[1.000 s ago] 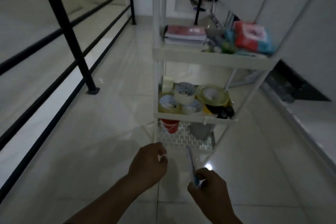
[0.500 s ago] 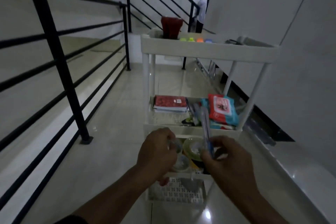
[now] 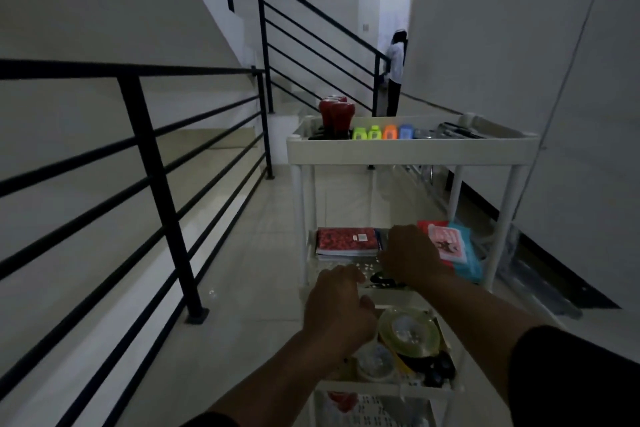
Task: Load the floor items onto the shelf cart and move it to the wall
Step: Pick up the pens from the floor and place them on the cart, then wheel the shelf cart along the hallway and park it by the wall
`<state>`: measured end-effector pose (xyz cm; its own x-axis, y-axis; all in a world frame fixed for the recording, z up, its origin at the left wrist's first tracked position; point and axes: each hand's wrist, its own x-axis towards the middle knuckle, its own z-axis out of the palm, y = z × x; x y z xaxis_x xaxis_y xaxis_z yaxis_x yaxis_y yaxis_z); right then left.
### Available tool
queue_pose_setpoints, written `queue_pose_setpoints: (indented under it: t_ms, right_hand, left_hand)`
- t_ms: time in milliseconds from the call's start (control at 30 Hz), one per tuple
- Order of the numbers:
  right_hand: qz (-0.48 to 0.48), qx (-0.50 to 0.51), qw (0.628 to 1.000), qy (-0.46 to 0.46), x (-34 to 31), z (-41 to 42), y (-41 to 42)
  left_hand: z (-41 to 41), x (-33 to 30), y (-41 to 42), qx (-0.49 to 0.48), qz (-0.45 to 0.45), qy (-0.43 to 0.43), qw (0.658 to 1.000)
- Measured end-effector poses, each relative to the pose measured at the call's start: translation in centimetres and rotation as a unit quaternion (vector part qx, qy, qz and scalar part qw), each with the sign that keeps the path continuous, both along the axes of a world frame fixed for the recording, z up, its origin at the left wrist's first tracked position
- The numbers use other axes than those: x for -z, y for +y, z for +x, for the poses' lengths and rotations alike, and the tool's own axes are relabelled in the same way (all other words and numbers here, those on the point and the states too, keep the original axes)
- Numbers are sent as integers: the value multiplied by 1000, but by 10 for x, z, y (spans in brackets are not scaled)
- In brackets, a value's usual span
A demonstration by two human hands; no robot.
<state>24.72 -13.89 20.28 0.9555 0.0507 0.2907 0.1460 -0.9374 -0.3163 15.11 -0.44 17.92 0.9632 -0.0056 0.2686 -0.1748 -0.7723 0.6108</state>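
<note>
Shelf cart [image 3: 408,149], white, tiered, loaded

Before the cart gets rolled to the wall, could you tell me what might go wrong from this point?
1. The top shelf carries tall red containers standing upright and small bottles; a jerky push could topple them.
2. The right hand is deep in the second shelf between the red book and the wipes pack, so pulling out could drag them along.
3. The black railing and open stairwell sit close on the left; a swerve could hit it.
</note>
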Motion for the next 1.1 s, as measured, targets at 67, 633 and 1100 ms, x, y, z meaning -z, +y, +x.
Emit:
queue_pose_setpoints:
  t_ms: [67, 633, 1100]
  right_hand:
    - [11, 1, 1000, 2, 0, -4, -4]
    - [103, -16, 991, -87, -5, -136, -67]
    - [425, 24, 905, -24, 17, -243, -118]
  left_hand:
    - [-1, -1, 2, -1, 4, 2, 1000]
    - [-81, -24, 6, -24, -35, -18, 999]
    - [-180, -1, 37, -79, -231, 11, 970]
